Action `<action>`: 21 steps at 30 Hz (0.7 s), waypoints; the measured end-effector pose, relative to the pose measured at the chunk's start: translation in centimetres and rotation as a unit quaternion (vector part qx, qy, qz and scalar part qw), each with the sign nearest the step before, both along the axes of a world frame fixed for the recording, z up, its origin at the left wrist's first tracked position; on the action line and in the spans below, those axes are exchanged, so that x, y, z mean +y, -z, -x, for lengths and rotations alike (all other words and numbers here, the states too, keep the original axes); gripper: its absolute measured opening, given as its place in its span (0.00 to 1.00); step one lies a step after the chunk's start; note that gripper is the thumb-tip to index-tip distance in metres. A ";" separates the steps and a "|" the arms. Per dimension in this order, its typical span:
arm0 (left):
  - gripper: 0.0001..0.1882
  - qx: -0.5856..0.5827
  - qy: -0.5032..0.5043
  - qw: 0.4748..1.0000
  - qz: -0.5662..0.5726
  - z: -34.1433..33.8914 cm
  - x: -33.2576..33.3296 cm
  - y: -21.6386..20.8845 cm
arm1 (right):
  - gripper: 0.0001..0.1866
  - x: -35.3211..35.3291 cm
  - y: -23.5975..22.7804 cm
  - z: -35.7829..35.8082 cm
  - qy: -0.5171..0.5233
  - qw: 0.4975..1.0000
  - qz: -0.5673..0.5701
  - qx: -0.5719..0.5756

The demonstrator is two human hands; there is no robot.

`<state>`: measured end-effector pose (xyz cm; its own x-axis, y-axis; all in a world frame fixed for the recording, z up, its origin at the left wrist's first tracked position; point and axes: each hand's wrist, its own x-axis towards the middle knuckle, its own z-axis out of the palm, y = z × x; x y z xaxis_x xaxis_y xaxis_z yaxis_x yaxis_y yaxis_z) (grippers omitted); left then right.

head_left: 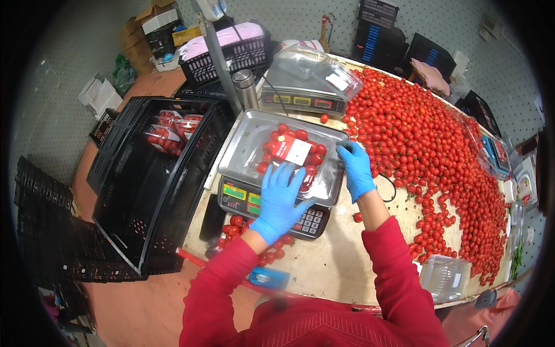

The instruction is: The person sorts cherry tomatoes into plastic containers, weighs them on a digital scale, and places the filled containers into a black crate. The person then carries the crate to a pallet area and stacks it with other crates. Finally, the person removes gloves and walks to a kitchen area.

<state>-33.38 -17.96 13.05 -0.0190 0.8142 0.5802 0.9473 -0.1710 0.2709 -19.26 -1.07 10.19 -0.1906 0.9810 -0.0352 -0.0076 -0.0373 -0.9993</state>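
Observation:
On the steel tray (231,156) of a digital scale (315,222) lies a clear plastic clamshell of cherry tomatoes (317,159) with a red and white label. My left hand (274,202), in a blue glove, rests on the near left part of the clamshell with its fingers spread. By the tray's right edge is my right hand (357,169), also gloved in blue. Its fingers are curled and pressed together, and what they hold, if anything, is hidden. Loose cherry tomatoes (393,121) heap the table to the right of the scale. More tomatoes (234,227) lie below my left forearm.
A black crate (167,202) at left holds several packed clamshells (166,137). Behind my scale stand a second scale (300,103) bearing empty clamshells (332,80), a metal flask (245,89) and a pole (218,61). Empty clear trays (445,277) lie at the near right.

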 end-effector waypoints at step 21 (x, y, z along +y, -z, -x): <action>0.26 -0.229 -0.043 0.968 0.089 7.5 -2.0 1.2 | 0.08 -3.7 0.4 0.4 -0.108 0.964 0.218 0.106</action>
